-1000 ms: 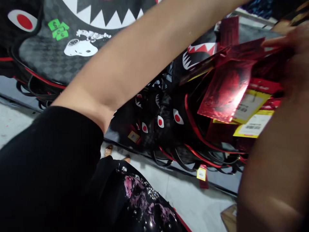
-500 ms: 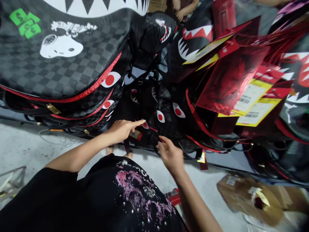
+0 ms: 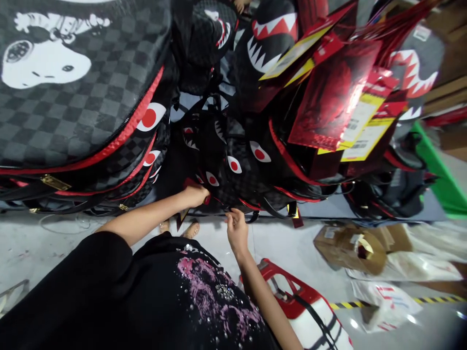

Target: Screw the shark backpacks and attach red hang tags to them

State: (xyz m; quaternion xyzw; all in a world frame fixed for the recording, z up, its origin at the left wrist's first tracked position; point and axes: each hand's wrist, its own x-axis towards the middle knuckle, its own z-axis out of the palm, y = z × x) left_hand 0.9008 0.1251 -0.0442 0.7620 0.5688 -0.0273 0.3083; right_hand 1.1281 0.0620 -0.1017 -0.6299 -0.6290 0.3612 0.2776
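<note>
My left hand (image 3: 197, 195) is closed at the front of a black checkered backpack (image 3: 233, 141) with red-and-white eye prints. Dark red shows at its fingers, which appears to be a hang tag (image 3: 207, 199). Part of a dark tag with a yellow edge (image 3: 182, 217) hangs below that hand. Just to the right and a little lower, my right hand (image 3: 237, 229) pinches what looks like a thin cord near the bag's lower edge. A faint line runs between the two hands. The fingers partly hide what each one grips.
Stacked checkered backpacks (image 3: 95, 102) rise at the left. A bunch of shiny red tags (image 3: 332, 97) lies over bags at the right. On the floor are an opened carton (image 3: 339, 243), a red-and-white stool-like item (image 3: 292, 291) and plastic wrapping (image 3: 390, 301). A green panel (image 3: 438, 175) stands far right.
The view has shifted to the right. My left hand has turned from a pointing finger to a closed grip on the red tag. My right hand has moved left and lower against the bag.
</note>
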